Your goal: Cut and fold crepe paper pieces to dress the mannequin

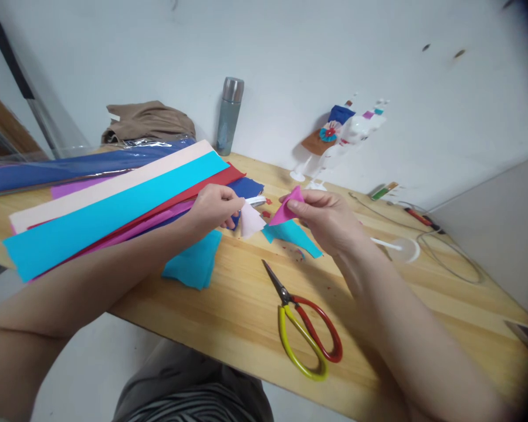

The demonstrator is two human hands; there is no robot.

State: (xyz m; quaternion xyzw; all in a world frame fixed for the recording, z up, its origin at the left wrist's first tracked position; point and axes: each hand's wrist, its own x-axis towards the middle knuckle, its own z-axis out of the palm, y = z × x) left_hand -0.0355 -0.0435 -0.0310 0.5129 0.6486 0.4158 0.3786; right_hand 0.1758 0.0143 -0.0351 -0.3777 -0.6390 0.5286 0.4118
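Note:
My left hand (217,205) is closed on a pale pink piece of fabric or crepe paper (250,220) that fans out below the fingertips. Between the thumb and fingers of my right hand (323,212) is pinched a bright magenta folded piece (287,208) with a pointed lower corner. The two pieces are close together but apart. Turquoise scraps (293,235) lie on the table beneath them. Nearer to me rest scissors (285,295) with one red and one yellow handle, blades shut. A turquoise folded piece (193,264) sits beneath my left forearm.
Long coloured strips (114,202) are stacked at the left. Behind them are a plastic-wrapped blue roll (83,170), brown cloth (152,120) and a flask (230,117). White stands (356,132) carry a flower decoration (329,133). A grey cable (455,269) curls at the right.

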